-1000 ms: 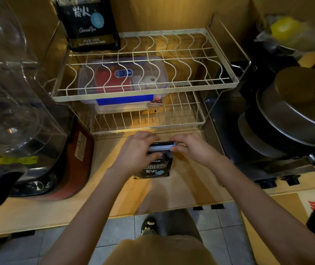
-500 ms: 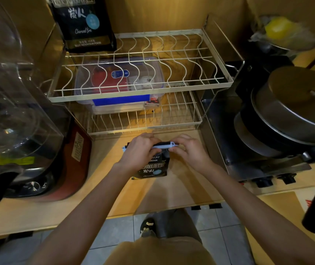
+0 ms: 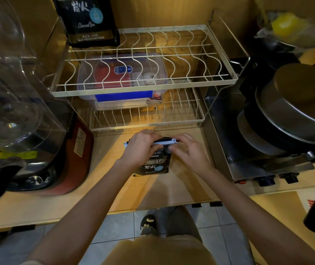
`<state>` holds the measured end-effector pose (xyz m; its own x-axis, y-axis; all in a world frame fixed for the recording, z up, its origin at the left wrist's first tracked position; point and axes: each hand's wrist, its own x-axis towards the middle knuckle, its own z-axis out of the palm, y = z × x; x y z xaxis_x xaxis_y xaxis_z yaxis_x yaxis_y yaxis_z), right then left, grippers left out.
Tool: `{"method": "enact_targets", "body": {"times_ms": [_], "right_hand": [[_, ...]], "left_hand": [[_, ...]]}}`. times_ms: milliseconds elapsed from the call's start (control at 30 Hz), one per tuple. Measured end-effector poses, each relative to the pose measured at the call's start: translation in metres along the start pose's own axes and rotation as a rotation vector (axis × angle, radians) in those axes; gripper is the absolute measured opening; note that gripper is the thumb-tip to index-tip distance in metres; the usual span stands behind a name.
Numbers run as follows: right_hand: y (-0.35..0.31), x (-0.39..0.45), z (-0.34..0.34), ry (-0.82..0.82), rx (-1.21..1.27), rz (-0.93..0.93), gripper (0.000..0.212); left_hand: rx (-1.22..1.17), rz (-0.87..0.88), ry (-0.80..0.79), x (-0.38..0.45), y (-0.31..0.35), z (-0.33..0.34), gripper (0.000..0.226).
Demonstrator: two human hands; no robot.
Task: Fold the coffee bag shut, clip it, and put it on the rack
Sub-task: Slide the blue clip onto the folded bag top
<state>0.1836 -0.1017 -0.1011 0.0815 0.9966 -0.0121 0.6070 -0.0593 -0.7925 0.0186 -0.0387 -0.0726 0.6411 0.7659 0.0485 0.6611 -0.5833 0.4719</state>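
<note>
A small black coffee bag (image 3: 153,165) lies on the wooden counter in front of the white two-tier wire rack (image 3: 145,87). A pale blue clip (image 3: 165,141) runs across the bag's folded top. My left hand (image 3: 140,148) covers the bag's upper left and the clip's left part. My right hand (image 3: 188,150) grips the clip's right end with thumb and fingers. A second, larger black coffee bag (image 3: 87,20) stands at the back left of the rack's top tier.
A clear plastic box (image 3: 122,79) with red and blue contents sits on the rack's lower tier. A glass-lidded appliance (image 3: 9,104) and a red cooker (image 3: 80,150) stand left. Stacked pans and a metal lid (image 3: 294,111) rest on a stove at right.
The clip has shifted a little along the bag's top and its left end now shows beside my left hand. Both hands stay on the bag and clip.
</note>
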Motion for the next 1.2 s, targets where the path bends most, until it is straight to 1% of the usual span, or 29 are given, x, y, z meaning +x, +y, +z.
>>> {"method": "enact_targets", "body": {"times_ms": [67,100,133,167,200,267,333,367,400,433,500,533,567,700,767,967,1067,1200], "right_hand": [[0.003,-0.003,0.002,-0.158,0.258,0.215,0.071],[0.006,-0.006,0.005,-0.229,0.339,0.299,0.084],[0.009,-0.008,0.008,-0.29,0.356,0.347,0.092],[0.011,-0.01,0.012,-0.339,0.354,0.364,0.094],[0.014,-0.012,0.016,-0.368,0.361,0.374,0.093],[0.016,-0.013,0.022,-0.387,0.408,0.38,0.086],[0.019,-0.013,0.03,-0.377,0.409,0.37,0.077],[0.021,-0.012,0.034,-0.359,0.396,0.367,0.074],[0.022,-0.012,0.038,-0.336,0.393,0.369,0.072],[0.023,-0.01,0.042,-0.31,0.395,0.375,0.072],[0.027,-0.008,0.048,-0.26,0.373,0.382,0.073],[0.029,-0.006,0.049,-0.244,0.361,0.383,0.073],[0.03,-0.006,0.05,-0.234,0.356,0.383,0.074],[0.034,-0.004,0.054,-0.221,0.326,0.389,0.077],[0.032,-0.004,0.054,-0.214,0.323,0.391,0.076],[0.015,-0.004,0.038,-0.195,0.277,0.325,0.072],[-0.009,-0.002,0.017,-0.202,0.272,0.269,0.073],[-0.047,0.006,-0.022,-0.152,0.225,0.148,0.073]], "left_hand": [[0.036,0.009,0.003,0.0,-0.001,-0.001,0.027],[0.07,0.012,0.002,0.0,-0.002,-0.001,0.03],[0.102,0.009,-0.002,-0.001,-0.003,-0.001,0.036],[0.121,-0.005,-0.008,-0.003,-0.005,-0.002,0.047],[0.12,-0.026,-0.005,-0.007,-0.007,-0.005,0.063],[0.037,-0.114,0.062,-0.018,-0.011,-0.01,0.094],[-0.169,-0.302,0.138,-0.037,-0.016,-0.014,0.11],[-0.302,-0.403,0.136,-0.047,-0.023,-0.011,0.114],[-0.417,-0.475,0.095,-0.057,-0.033,-0.005,0.116],[-0.483,-0.516,0.028,-0.066,-0.045,0.004,0.116],[-0.514,-0.557,-0.118,-0.079,-0.065,0.025,0.114],[-0.514,-0.564,-0.158,-0.082,-0.07,0.034,0.112],[-0.516,-0.561,-0.163,-0.082,-0.072,0.043,0.108],[-0.539,-0.536,-0.056,-0.07,-0.068,0.062,0.085],[-0.512,-0.524,0.002,-0.064,-0.067,0.061,0.078],[-0.431,-0.458,0.021,-0.063,-0.063,0.037,0.077],[-0.39,-0.398,0.053,-0.061,-0.054,0.008,0.073],[-0.349,-0.308,0.121,-0.049,-0.034,-0.04,0.072]]}}
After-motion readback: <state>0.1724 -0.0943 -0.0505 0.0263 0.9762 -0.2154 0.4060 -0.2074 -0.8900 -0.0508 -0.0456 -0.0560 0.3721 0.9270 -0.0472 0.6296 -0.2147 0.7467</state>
